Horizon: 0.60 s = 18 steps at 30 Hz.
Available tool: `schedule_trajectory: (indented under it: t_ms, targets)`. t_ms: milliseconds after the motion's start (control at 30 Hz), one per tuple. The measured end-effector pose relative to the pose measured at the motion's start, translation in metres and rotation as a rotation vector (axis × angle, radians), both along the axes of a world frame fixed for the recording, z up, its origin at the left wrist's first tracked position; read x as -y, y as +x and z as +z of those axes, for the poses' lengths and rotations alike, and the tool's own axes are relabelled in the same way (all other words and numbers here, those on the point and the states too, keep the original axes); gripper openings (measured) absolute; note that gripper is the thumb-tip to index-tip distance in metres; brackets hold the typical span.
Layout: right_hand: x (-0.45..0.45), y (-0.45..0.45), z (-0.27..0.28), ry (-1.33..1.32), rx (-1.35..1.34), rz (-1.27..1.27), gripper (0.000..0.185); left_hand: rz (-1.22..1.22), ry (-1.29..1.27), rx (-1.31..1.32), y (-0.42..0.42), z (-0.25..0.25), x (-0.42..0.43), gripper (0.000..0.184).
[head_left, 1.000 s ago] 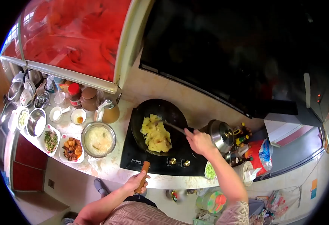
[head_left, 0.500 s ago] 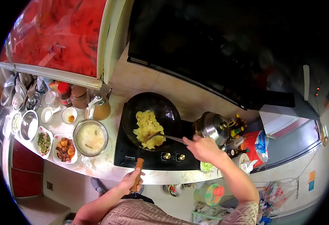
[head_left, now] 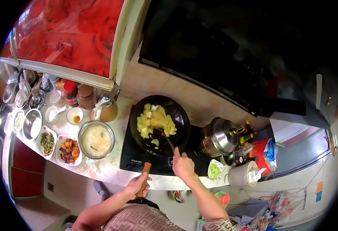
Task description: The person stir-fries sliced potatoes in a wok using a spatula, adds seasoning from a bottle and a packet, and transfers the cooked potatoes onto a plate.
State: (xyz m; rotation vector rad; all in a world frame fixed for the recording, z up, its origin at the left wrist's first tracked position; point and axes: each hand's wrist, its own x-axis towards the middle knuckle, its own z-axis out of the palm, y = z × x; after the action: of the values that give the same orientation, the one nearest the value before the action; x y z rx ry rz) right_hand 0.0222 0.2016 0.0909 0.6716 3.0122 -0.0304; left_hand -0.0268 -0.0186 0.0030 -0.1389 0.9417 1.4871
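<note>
A black wok (head_left: 181, 119) sits on the black stove (head_left: 129, 156). Pale yellow slices, probably potato (head_left: 155, 118), lie mostly in its far half, with a few pieces nearer its front. My right hand (head_left: 183, 166) is closed round the handle of a metal spatula (head_left: 169, 142), whose blade reaches down into the wok beside the slices. At the counter's front edge, my left hand (head_left: 137, 185) grips the wok's wooden handle (head_left: 145, 172).
Left of the stove stand a pot of pale liquid (head_left: 97, 139), a plate of browned chunks (head_left: 69, 151) and a plate of chopped greens (head_left: 47, 143). To the right are a steel lidded pot (head_left: 219, 135) and a bowl of green slivers (head_left: 215, 169). A range hood (head_left: 199, 57) overhangs the back.
My right hand has moved left and toward me with the spatula. The slices have been pushed to the wok's far side and spread. My left hand keeps its grip; the view has shifted slightly.
</note>
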Motion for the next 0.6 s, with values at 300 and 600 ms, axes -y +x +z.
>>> schedule_trajectory:
  t_ms: [300, 600]
  targets:
    - [-0.010, 0.035, 0.118, -0.103, 0.151, 0.076, 0.038, -0.004, 0.013, 0.016, 0.000, -0.001, -0.002, 0.050]
    - [-0.005, -0.002, 0.079, -0.166, 0.127, -0.010, 0.037, 0.011, -0.011, 0.005, -0.001, 0.002, -0.002, 0.050]
